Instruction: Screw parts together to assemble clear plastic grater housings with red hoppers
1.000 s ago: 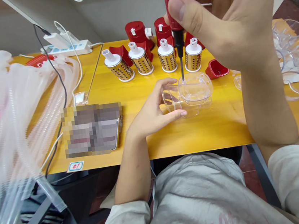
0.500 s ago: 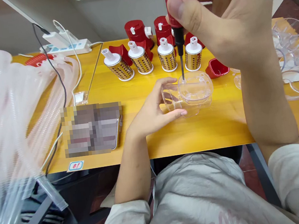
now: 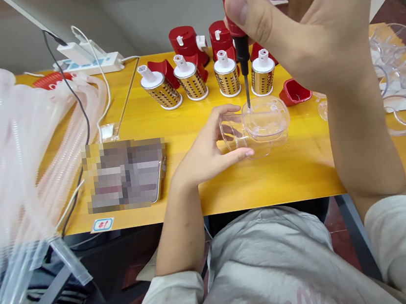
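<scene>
Little has shifted since the earlier frames: the screwdriver (image 3: 238, 24) bit stays planted on the clear plastic housing (image 3: 264, 127), and only the corrugated tubes (image 3: 20, 145) at left have drifted.

- The housing lies mid-table (image 3: 302, 174), just before a row of gold grater drums (image 3: 227, 77).
- Left hand (image 3: 205, 156) is closed round its barrel end.
- Right hand (image 3: 306, 31) grips the red handle, shaft upright.
- Judgement: keep the shaft vertical, brace against rolling and press lightly (clear plastic likely cracks).
- Writing: the edge sticker (image 3: 101, 225) bears a red mark, illegible. No brand is readable.
</scene>
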A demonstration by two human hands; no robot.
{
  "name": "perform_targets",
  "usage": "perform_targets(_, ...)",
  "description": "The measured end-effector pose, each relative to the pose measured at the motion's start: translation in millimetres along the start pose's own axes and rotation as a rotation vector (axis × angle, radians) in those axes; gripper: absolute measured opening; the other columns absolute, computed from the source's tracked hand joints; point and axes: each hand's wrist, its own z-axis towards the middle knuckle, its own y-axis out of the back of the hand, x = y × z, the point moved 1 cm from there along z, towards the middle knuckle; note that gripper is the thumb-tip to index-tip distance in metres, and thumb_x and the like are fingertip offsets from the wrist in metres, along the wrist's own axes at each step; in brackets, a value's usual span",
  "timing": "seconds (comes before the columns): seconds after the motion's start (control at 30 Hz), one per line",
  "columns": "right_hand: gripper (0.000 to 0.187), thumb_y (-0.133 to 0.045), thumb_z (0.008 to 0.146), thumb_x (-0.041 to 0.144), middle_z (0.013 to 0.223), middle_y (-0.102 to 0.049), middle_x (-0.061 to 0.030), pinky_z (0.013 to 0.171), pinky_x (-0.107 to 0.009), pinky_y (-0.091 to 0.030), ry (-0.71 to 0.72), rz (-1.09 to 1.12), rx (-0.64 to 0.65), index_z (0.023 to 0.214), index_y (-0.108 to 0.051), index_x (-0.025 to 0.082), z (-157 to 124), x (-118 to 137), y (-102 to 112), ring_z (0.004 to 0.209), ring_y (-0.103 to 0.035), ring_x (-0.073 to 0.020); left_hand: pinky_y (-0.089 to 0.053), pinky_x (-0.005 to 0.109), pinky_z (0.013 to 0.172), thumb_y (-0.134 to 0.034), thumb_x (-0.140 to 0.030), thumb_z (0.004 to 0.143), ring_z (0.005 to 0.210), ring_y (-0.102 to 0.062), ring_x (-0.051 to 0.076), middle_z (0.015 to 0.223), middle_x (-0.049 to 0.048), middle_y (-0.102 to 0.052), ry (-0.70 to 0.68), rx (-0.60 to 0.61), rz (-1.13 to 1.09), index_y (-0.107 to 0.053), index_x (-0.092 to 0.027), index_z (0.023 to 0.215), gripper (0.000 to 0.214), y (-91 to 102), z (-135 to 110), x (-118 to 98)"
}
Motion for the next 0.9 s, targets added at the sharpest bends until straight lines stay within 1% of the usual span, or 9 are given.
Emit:
perform_targets(0.13, 0.070, -0.071, 0.093, 0.055, 0.130, -0.065, 0.0048, 0.094, 0.010, -0.059, 0.028, -0.018, -0.011, 0.141, -0.072, 0.003, 2.0, -1.5, 0.4, 0.105, -0.060, 0.0185, -0.073, 0.042, 0.107, -0.105, -0.070, 0.083, 0.128, -0.078, 0.027, 0.166, 0.0155, -0.068, -0.008, -0.001, -0.006, -0.059, -0.029, 0.161, 0.100, -0.5, 0.0, -0.1)
perform_targets(0.23, 0.072, -0.066, 0.097, 0.047, 0.140, -0.065, 0.0003, 0.091, 0.005, -0.062, -0.011, 0.000, -0.019, 0.145, -0.062, -0.006, -0.5, 5.6, -2.2, 0.107, -0.063, 0.0149, -0.073, 0.043, 0.108, -0.106, -0.070, 0.083, 0.129, -0.078, 0.027, 0.167, 0.0162, -0.067, 0.006, 0.000, -0.005, -0.058, -0.028, 0.161, 0.101, -0.4, -0.2, -0.5)
perform_targets(0.33, 0.065, -0.059, 0.101, 0.039, 0.145, -0.065, -0.0023, 0.095, -0.003, -0.067, -0.027, 0.008, 0.009, 0.147, -0.055, -0.007, -3.0, 10.2, -2.9, 0.118, -0.067, 0.0102, -0.073, 0.043, 0.108, -0.107, -0.068, 0.082, 0.128, -0.078, 0.026, 0.168, 0.0160, -0.066, 0.013, 0.000, -0.008, -0.059, -0.028, 0.161, 0.101, 0.2, -0.2, -1.0)
perform_targets(0.43, 0.073, -0.063, 0.100, 0.047, 0.140, -0.066, 0.0012, 0.096, 0.002, -0.065, -0.025, -0.020, 0.010, 0.154, -0.059, -0.001, -2.3, 5.8, 0.5, 0.111, -0.066, 0.0133, -0.072, 0.042, 0.108, -0.108, -0.066, 0.082, 0.125, -0.078, 0.025, 0.167, 0.0156, -0.067, 0.012, 0.005, -0.014, -0.059, -0.028, 0.161, 0.100, 0.5, 0.1, -1.4)
perform_targets(0.6, 0.071, -0.075, 0.092, 0.059, 0.137, -0.063, 0.0080, 0.101, 0.009, -0.063, -0.023, -0.080, -0.004, 0.146, -0.068, 0.013, 0.0, -1.2, 5.8, 0.113, -0.061, 0.0158, -0.072, 0.043, 0.108, -0.107, -0.068, 0.083, 0.126, -0.078, 0.026, 0.167, 0.0163, -0.066, 0.012, 0.001, -0.007, -0.059, -0.028, 0.161, 0.100, 0.0, 0.2, -1.4)
perform_targets(0.7, 0.073, -0.066, 0.097, 0.052, 0.143, -0.062, 0.0049, 0.099, 0.002, -0.067, -0.031, -0.056, 0.004, 0.150, -0.056, 0.003, -0.7, 4.3, 4.8, 0.109, -0.063, 0.0146, -0.073, 0.044, 0.107, -0.106, -0.071, 0.082, 0.125, -0.077, 0.027, 0.168, 0.0166, -0.066, 0.017, -0.005, -0.004, -0.059, -0.028, 0.161, 0.101, -0.4, -0.1, -1.1)
perform_targets(0.77, 0.066, -0.059, 0.100, 0.044, 0.147, -0.062, 0.0017, 0.098, -0.003, -0.069, -0.035, -0.037, 0.009, 0.147, -0.051, -0.002, -1.2, 8.1, 4.1, 0.112, -0.065, 0.0126, -0.072, 0.044, 0.107, -0.106, -0.070, 0.082, 0.125, -0.077, 0.026, 0.168, 0.0164, -0.066, 0.019, -0.005, -0.008, -0.059, -0.029, 0.161, 0.102, -0.4, -0.4, -1.0)
perform_targets(0.83, 0.064, -0.058, 0.100, 0.043, 0.145, -0.063, 0.0019, 0.095, 0.001, -0.066, -0.044, -0.047, 0.016, 0.145, -0.052, -0.002, -1.0, 8.5, 4.2, 0.113, -0.066, 0.0131, -0.072, 0.044, 0.108, -0.107, -0.068, 0.082, 0.125, -0.077, 0.026, 0.168, 0.0161, -0.066, 0.020, -0.001, -0.015, -0.058, -0.029, 0.161, 0.101, -0.3, -0.6, -1.0)
perform_targets(0.9, 0.069, -0.064, 0.097, 0.051, 0.141, -0.064, 0.0057, 0.096, 0.006, -0.062, -0.045, -0.075, 0.023, 0.147, -0.058, 0.004, -0.5, 5.1, 4.6, 0.111, -0.064, 0.0154, -0.072, 0.043, 0.108, -0.107, -0.066, 0.082, 0.124, -0.078, 0.025, 0.167, 0.0159, -0.066, 0.018, 0.006, -0.022, -0.058, -0.028, 0.161, 0.100, -0.1, -0.6, -1.1)
